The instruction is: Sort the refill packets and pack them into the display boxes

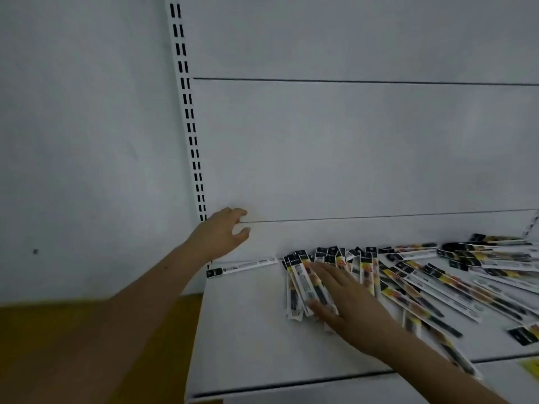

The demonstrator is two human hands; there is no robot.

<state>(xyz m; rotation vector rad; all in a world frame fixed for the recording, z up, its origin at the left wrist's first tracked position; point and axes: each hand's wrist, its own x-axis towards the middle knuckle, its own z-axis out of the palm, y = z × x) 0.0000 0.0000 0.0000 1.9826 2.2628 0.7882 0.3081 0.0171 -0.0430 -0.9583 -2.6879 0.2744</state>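
White panels [350,147] fill the upper frame behind a white shelf [248,330], crossed by two thin dark seams. At upper left a slotted upright [186,106] runs down to the shelf's back corner, with a plain grey wall [81,126] to its left. Lower left shows a yellow-brown surface [73,345], blurred. A yellow label [530,367] sits on the shelf's front edge at lower right.

Refill packets [437,287], long and narrow with black tops, lie spread across the right half of the shelf, many overlapping, reaching to the right edge of the frame. One lone packet [242,266] lies crosswise at the back of the shelf, apart from the heap, left of centre.

Right hand [344,304] comes in from lower right and lies flat on the left end of the heap, fingers straight and spread, pressing a small bunch of packets [300,290] that points toward the back panel; its thumb touches the bunch's near end.

Left hand [224,231] hangs in the air above the shelf's back left corner, fingers loosely curled and holding nothing, just above the lone packet and not touching it.
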